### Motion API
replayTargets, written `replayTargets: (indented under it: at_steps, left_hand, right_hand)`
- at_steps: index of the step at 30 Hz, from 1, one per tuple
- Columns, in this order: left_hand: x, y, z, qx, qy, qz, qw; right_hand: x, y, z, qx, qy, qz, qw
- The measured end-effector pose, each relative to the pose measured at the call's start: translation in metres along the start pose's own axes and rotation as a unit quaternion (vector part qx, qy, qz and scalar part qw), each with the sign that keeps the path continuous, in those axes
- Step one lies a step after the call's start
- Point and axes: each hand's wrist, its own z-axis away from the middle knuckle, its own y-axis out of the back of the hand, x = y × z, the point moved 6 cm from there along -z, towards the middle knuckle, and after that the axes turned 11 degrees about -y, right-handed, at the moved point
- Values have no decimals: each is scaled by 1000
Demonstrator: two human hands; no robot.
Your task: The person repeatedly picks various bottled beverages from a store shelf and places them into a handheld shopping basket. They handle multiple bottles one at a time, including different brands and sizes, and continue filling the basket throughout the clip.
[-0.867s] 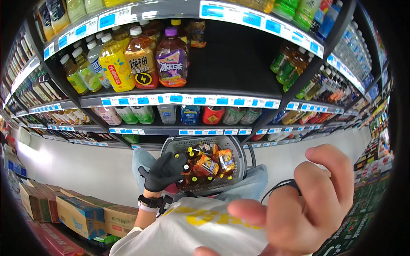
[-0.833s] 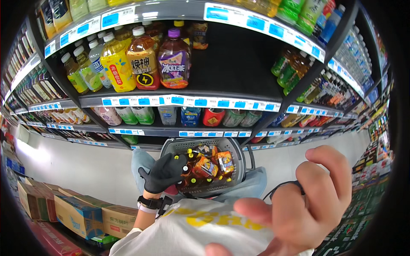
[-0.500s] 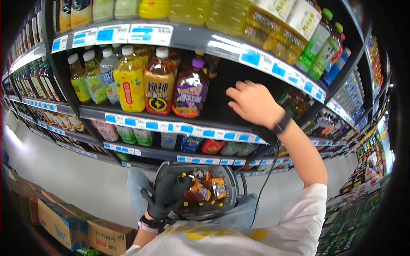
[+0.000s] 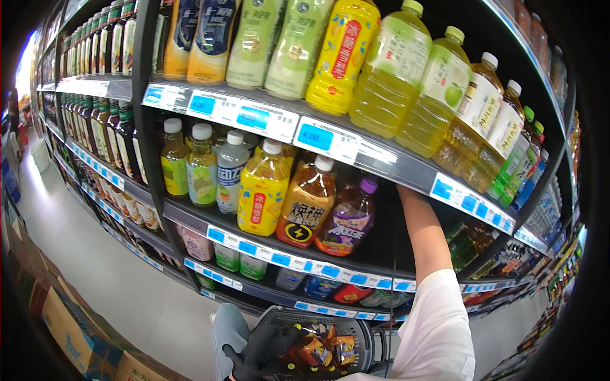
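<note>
My left hand (image 4: 257, 352), in a black glove, grips the rim of a dark grey shopping basket (image 4: 318, 313) at the bottom of the view. The basket holds several small orange and brown bottles (image 4: 321, 349). My right forearm (image 4: 422, 235) reaches up and into the dark back of the middle shelf. The right hand itself is hidden behind the upper shelf's price rail (image 4: 445, 187). Just left of the arm stand a purple-capped bottle (image 4: 351, 219), a brown bottle (image 4: 309, 203) and a yellow bottle (image 4: 262, 190).
Large yellow and green drink bottles (image 4: 394, 70) fill the shelf above. Small bottles line the lower shelves (image 4: 241, 260). Cardboard boxes (image 4: 70, 330) stand on the grey aisle floor (image 4: 95, 254) at the lower left. More shelving runs away on both sides.
My right hand rose from in front of the camera and went into the middle shelf, out of sight behind the rail. The view came closer to the shelves. The left hand stayed on the basket.
</note>
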Motion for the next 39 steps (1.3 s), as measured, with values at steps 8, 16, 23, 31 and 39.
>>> replayTargets:
  at_steps: [8,16,23,31,39]
  left_hand:
    - [6,6,4,16,15,-1,1000]
    - [15,5,8,18,-15,-3,1000]
    - [26,0,22,13,-55,-12,998]
    - [37,-1,37,1,-54,-9,999]
    - [64,-37,26,-39,-89,22,995]
  right_hand:
    - [16,-28,-10,-21,-45,1,999]
    - [40,-41,-3,-2,-22,-35,999]
    - [64,-48,32,41,46,-132,989]
    - [127,55,140,92,-12,-388,917]
    - [109,189,283,188,69,-473,858]
